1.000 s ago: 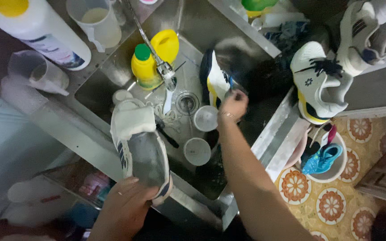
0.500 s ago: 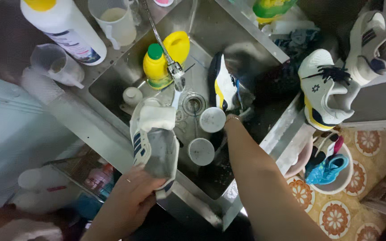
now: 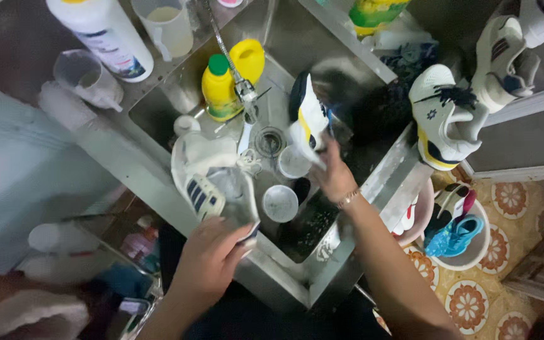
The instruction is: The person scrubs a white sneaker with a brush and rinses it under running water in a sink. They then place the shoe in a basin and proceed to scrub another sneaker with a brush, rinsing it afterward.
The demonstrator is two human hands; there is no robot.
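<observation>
Left hand (image 3: 212, 261) grips a white sneaker (image 3: 212, 179) by its heel, over the steel sink (image 3: 158, 119); right hand (image 3: 334, 173), at three o'clock, grasps a white-and-yellow shoe (image 3: 308, 116).

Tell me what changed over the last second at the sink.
The right hand drew back from the sink's far side and now grips the white-and-yellow shoe, lifting it above the drain. The left hand keeps its grip on the white striped shoe at the sink's near edge. The yellow bottles and cups stayed put.

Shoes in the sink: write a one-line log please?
left hand: holds white sneaker | right hand: grips second shoe | steel sink
</observation>
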